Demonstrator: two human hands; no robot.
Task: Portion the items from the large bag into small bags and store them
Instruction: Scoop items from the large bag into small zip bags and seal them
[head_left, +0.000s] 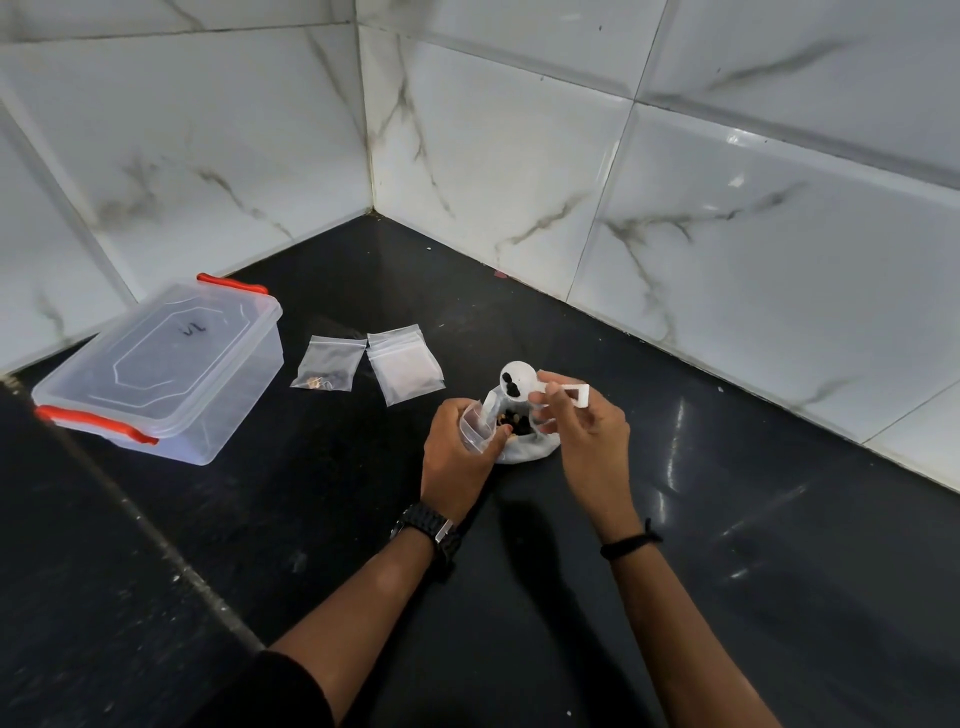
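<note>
The large clear bag (524, 449) sits open on the black counter, with dark and tan pieces inside. My left hand (457, 457) grips a small clear zip bag (475, 428) beside the large bag's mouth. My right hand (587, 431) pinches the handle of a white plastic scoop (519, 382), whose bowl holds a few dark pieces above the large bag. One small bag with a few pieces in it (327, 364) lies flat further back. Next to it lies a small stack of flat zip bags (405, 369).
A clear plastic box with red clips (161, 371), lid on, stands at the left. White marble-tiled walls (519, 156) meet in a corner behind the black counter (727, 519). A counter seam runs diagonally at the left.
</note>
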